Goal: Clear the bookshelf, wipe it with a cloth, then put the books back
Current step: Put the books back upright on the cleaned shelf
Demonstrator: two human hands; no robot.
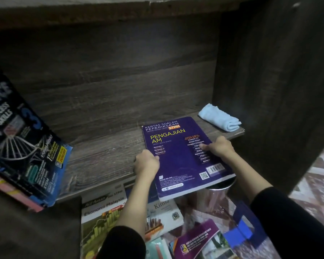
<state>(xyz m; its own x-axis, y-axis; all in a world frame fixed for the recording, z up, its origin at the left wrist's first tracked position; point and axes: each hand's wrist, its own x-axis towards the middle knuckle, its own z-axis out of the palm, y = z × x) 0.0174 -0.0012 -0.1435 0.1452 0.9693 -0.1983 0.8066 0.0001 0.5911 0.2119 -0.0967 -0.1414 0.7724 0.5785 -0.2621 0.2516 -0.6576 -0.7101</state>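
Observation:
A purple book (pixel 178 157) titled "Pengajian Am" lies cover up, its far half over the dark wooden shelf board (pixel 105 156) and its near edge sticking out past the front. My left hand (pixel 147 163) grips its left edge. On the right edge my right hand (pixel 218 147) holds it, thumb on the cover. A folded light blue cloth (pixel 220 117) rests on the shelf's far right corner, beside the side panel. A dark science book (pixel 24 139) leans tilted at the shelf's left end.
Below the shelf, several books lie spread on the floor, among them an "Ekonomi Malaysia" book (pixel 101 217) and a purple booklet (pixel 198 238). A blue object (pixel 245 228) sits at the lower right. The bookshelf's dark side panel (pixel 269 90) rises on the right.

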